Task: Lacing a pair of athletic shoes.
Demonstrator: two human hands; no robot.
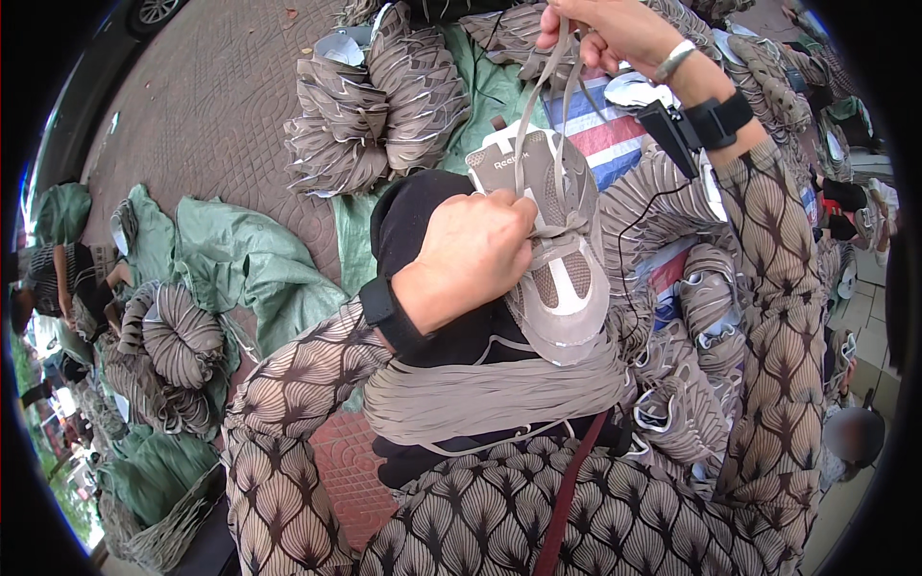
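A grey-beige shoe upper (567,328) with mesh panels and white trim lies over my lap, toe toward me. My left hand (471,252) is closed in a fist at its left edge, gripping it; the fingertips are hidden. Up at the top of the view, my right hand (615,34) pinches a flat beige shoelace (536,106) and holds it raised. The lace runs down, taut, into the eyelets of the upper. Across my lap, just below the toe, rests a thick bundle of beige shoelaces (490,396).
Nested stacks of shoe uppers (375,110) lie ahead, with more uppers (687,413) heaped close on my right. Green sacking (250,252) covers ground at left, beside a coiled stack (178,341). A striped woven sheet (615,139) lies beyond the shoe. Other people (62,278) sit farther left.
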